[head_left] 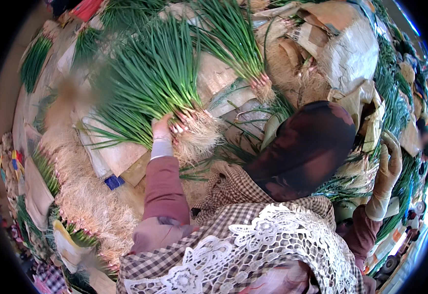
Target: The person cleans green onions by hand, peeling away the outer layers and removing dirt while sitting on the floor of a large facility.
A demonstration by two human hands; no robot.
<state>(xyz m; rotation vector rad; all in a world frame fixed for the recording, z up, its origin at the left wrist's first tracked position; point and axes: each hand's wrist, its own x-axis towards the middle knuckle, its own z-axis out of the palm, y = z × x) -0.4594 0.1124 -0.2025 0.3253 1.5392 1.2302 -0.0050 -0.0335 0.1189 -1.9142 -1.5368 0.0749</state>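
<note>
My left hand (162, 128), its wrist in a pale cuff, closes round the base of a large bunch of green onions (147, 73). The long green leaves fan out up and left, while pale bulbs and a shaggy mass of roots (196, 134) face right. Off to the right, my right hand (390, 159) is raised in a pale glove, fingers extended and somewhat bent, with nothing seen in it. Crumpled sacking (366, 110) lies nearest to it. A smaller bunch of green onions (238, 49) rests beyond the held one.
Sacks (349, 54) and loose roots lie at the far right. Rows of rooty bunches (93, 206) line the left side. More green onions (36, 61) sit at far left. A rounded shape in dark cloth (307, 147) rises between my arms, above checked cloth and white lace (268, 235).
</note>
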